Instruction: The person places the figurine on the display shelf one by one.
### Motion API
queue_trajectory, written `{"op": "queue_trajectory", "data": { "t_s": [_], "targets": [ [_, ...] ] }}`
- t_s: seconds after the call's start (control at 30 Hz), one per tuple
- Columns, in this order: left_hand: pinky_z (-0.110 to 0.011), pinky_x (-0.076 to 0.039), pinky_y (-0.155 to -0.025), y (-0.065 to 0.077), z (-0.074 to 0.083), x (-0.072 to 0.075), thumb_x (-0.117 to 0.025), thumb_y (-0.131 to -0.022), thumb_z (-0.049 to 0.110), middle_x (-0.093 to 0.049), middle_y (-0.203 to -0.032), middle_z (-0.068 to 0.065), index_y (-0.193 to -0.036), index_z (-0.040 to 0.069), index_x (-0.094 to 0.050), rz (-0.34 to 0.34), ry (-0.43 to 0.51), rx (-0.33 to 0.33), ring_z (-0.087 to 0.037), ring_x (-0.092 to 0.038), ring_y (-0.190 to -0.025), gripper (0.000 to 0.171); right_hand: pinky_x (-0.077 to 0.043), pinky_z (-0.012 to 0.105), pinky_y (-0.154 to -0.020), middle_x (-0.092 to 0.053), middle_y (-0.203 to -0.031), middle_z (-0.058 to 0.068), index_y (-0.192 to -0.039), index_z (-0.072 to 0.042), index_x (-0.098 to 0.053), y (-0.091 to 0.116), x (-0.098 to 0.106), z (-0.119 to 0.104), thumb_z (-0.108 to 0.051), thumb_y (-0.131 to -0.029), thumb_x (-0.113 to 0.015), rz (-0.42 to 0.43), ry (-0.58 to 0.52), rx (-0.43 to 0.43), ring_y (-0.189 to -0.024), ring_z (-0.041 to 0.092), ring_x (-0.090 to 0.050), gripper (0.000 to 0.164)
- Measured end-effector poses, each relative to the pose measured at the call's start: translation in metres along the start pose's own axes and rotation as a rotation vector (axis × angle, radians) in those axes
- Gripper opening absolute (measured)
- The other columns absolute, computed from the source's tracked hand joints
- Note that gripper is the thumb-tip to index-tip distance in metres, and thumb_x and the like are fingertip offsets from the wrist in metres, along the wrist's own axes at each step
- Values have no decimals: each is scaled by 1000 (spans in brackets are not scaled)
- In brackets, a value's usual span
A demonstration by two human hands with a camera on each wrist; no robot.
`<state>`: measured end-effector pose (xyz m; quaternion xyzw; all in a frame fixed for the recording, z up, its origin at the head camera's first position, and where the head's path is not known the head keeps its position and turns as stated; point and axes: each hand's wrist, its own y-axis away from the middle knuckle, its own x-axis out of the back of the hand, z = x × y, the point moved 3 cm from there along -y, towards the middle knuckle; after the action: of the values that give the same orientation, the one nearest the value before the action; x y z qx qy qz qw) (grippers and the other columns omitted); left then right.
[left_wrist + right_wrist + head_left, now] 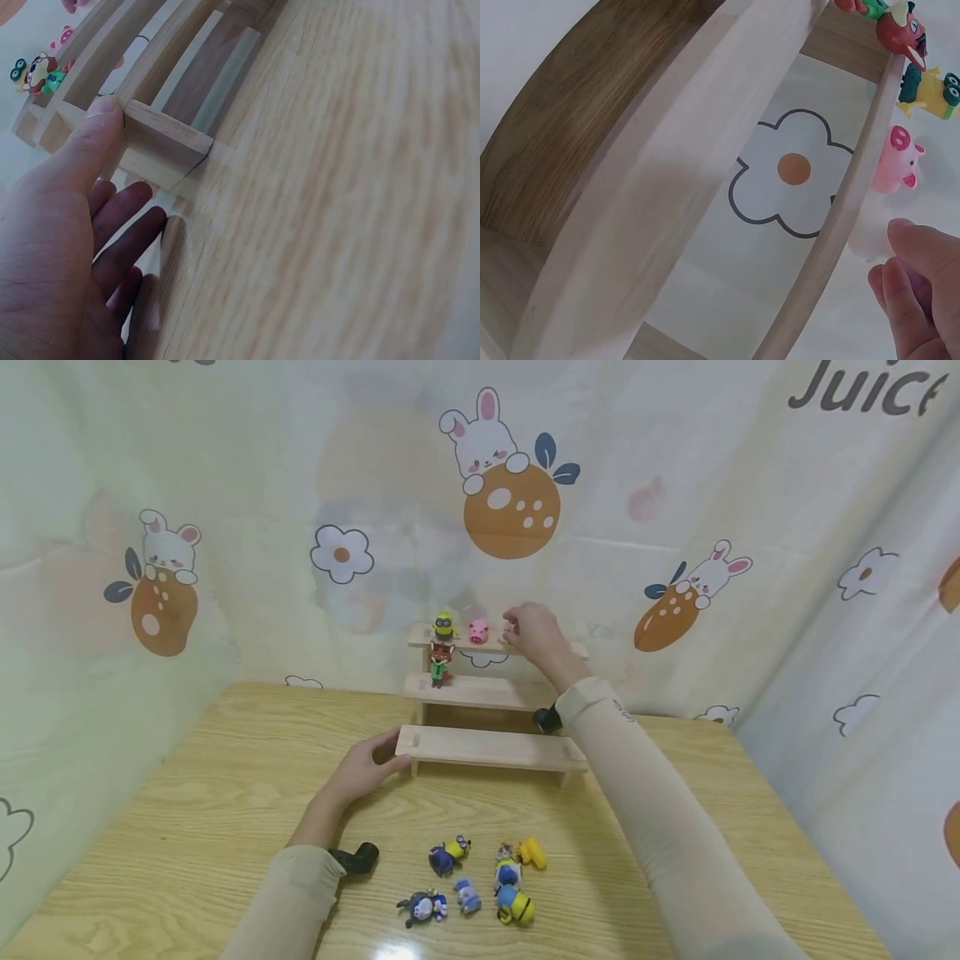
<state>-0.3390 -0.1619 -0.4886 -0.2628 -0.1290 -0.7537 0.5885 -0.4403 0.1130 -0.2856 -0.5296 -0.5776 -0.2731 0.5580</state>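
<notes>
A three-step wooden shelf stands on the table. My left hand holds the left end of its lowest step, thumb on one side and fingers on the other. Over the top step, my right hand pinches a small pale figure, mostly hidden by the fingers in the head view. Beside it on that step are a pink pig figure and a yellow minion figure. A fox figure in green stands at the left of the middle step.
In front of the shelf lie several toys: a purple-clad minion, a dark grey figure, a small blue-grey figure, a blue and yellow minion and a yellow piece. A patterned curtain hangs behind.
</notes>
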Motion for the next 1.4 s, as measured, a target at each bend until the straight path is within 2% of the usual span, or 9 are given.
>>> {"op": "queue_trajectory", "data": {
  "t_s": [0.2,0.37,0.5,0.6,0.73,0.97,1.1,1.4],
  "targets": [
    [-50,-24,-115,0,2,-2,-62,-86,54,-47,-144,-11,-146,12,-39,0,-5,-15,-31,-36,-138,77,-50,40,-91,-66,-108,20,-120,3,-63,3,5,3,-13,-89,-65,17,12,23,-99,29,-63,35],
    [-50,-25,-115,1,1,-1,-62,-85,55,-49,-142,-12,-146,11,-39,3,0,-20,-32,-38,-137,78,-50,40,-90,-65,-109,20,-121,3,-62,8,9,3,-15,-88,-67,7,-19,12,-99,29,-63,37],
    [-50,-26,-114,1,-1,1,-64,-85,52,-50,-141,-12,-144,11,-41,24,-2,-17,-32,-39,-136,76,-50,39,-90,-64,-109,19,-121,1,-62,8,4,4,-18,-88,-68,-27,-36,26,-100,29,-62,38],
    [-49,-26,-115,2,-3,0,-64,-86,51,-50,-142,-12,-145,10,-40,16,-6,-19,-32,-39,-136,76,-50,38,-90,-64,-109,18,-119,1,-63,9,-1,5,-18,-88,-68,-43,-40,43,-99,28,-61,36],
    [-48,-28,-114,2,-3,-2,-63,-86,52,-49,-142,-13,-146,9,-38,-4,4,-18,-32,-40,-136,77,-50,38,-88,-66,-107,16,-113,-1,-65,9,-4,6,-16,-88,-68,-6,-72,45,-98,28,-62,29],
    [-49,-25,-115,2,1,-1,-63,-85,53,-49,-143,-12,-145,10,-40,18,-5,-12,-32,-38,-137,77,-51,37,-88,-68,-103,14,-104,-3,-69,4,-5,6,-14,-90,-64,33,-67,50,-96,25,-62,18],
    [-49,-25,-115,1,1,0,-63,-85,53,-49,-143,-12,-145,10,-40,14,-12,-7,-32,-37,-137,77,-50,37,-91,-68,-106,14,-107,-2,-70,3,-7,7,-14,-92,-61,28,-58,52,-99,25,-62,21],
    [-49,-25,-115,1,0,0,-63,-86,53,-48,-144,-12,-145,10,-39,10,-7,-11,-32,-37,-138,77,-51,38,-90,-65,-114,18,-118,1,-63,5,-11,8,-14,-88,-65,36,-65,42,-101,27,-64,33]
  ]
}}
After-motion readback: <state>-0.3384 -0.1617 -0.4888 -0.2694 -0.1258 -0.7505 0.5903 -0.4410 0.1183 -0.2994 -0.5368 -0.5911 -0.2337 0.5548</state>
